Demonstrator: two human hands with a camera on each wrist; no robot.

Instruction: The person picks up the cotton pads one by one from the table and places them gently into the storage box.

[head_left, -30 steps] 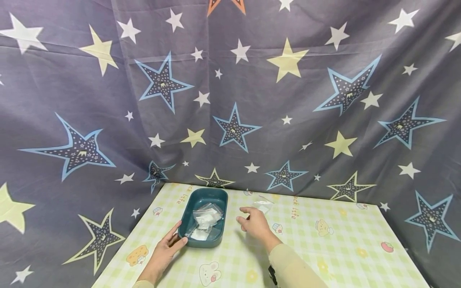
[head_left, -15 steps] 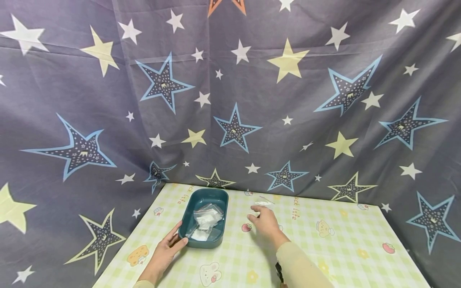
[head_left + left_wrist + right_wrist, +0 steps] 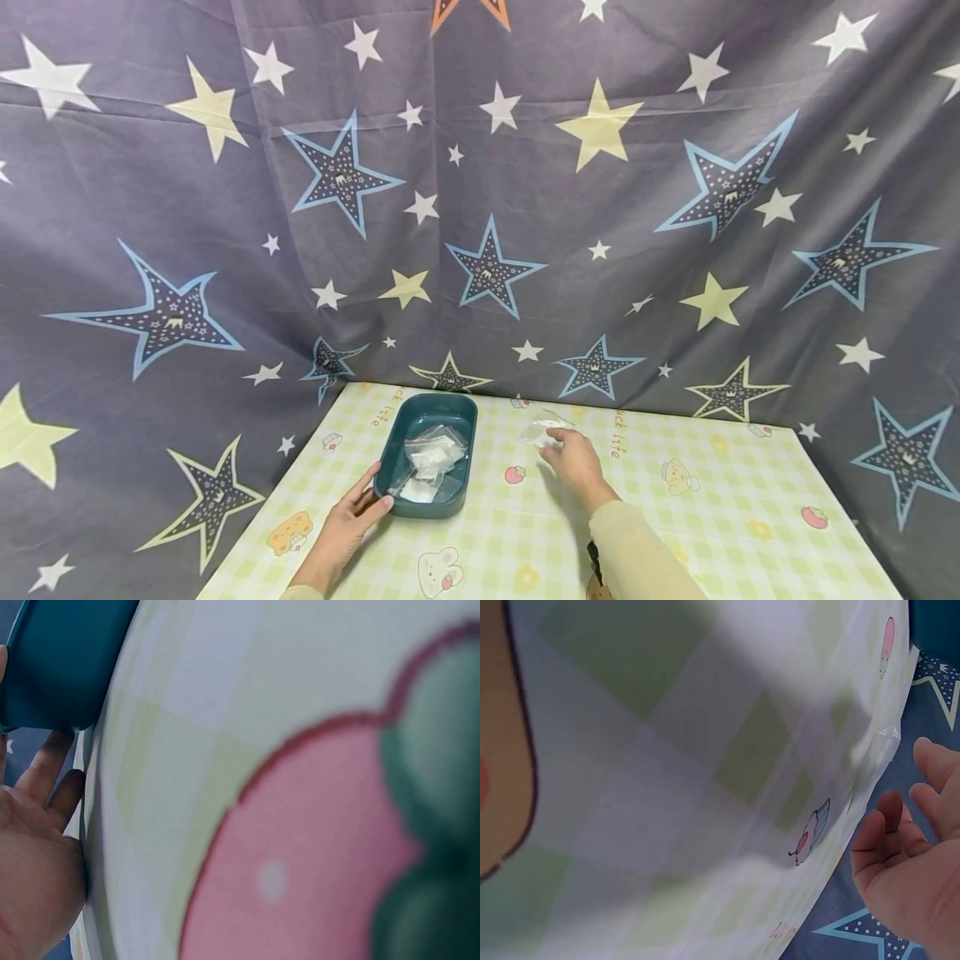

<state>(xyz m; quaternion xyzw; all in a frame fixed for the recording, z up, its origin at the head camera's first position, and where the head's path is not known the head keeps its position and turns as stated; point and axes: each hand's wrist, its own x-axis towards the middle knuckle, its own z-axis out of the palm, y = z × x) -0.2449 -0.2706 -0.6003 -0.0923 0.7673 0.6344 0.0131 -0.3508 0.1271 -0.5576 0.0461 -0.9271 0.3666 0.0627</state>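
Note:
A dark teal rectangular box (image 3: 447,506) stands on the table, with several clear zip bags (image 3: 435,454) of white contents inside. My left hand (image 3: 341,527) holds its near left corner, thumb on the near side and fingers along the left wall. In the left wrist view the fingers (image 3: 45,769) meet the bottom of the box (image 3: 64,667). Right of the box, another clear zip bag (image 3: 534,432) lies on the table, partly covered by my right hand (image 3: 577,467). In the right wrist view, that hand's fingers (image 3: 870,840) are loosely bent, with nothing visible between them.
A green-and-white checked cloth (image 3: 660,533) with cartoon prints covers the table. Behind and beside it hangs a dark curtain (image 3: 525,175) with stars, meeting the table's back edge. A dark strap (image 3: 594,560) shows at my right sleeve (image 3: 645,558).
My right hand has moved right, away from the box, to the zip bag on the table. My left hand has stayed at the box corner, and the box has not moved.

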